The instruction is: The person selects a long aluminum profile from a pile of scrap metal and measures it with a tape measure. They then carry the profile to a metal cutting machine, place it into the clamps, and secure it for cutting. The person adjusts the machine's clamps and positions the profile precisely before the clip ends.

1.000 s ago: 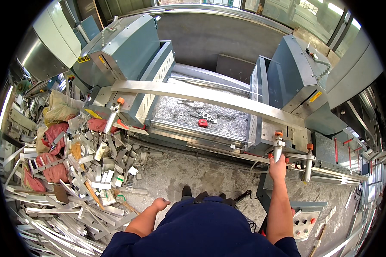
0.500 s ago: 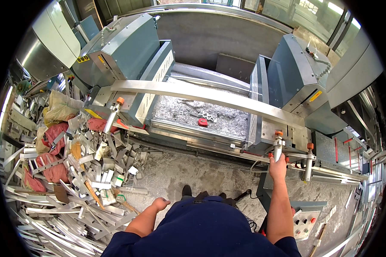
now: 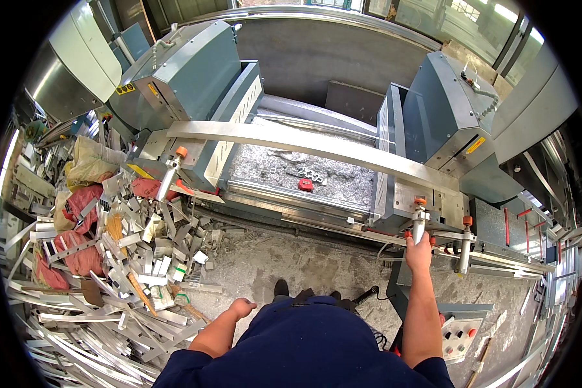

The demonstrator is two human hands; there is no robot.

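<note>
My right hand (image 3: 419, 253) is closed round the lower part of a silver clamp cylinder (image 3: 418, 229) with an orange cap, at the front of the right saw head. A second such cylinder (image 3: 465, 252) hangs just to its right. Across both heads of the grey-blue machine lies a long, pale metal profile (image 3: 291, 139), its right end behind the held cylinder. My left hand (image 3: 241, 308) hangs low beside my body, touching nothing I can see; its thumb points right and its other fingers are mostly hidden. Another clamp cylinder (image 3: 172, 173) stands at the left head.
Metal offcuts (image 3: 155, 258) and long strips heap up on the left, with pink sacks (image 3: 81, 254) among them. A red tape measure (image 3: 306, 185) sits on the chip-covered machine bed (image 3: 258, 165). A control panel (image 3: 462, 333) with buttons stands by my right forearm.
</note>
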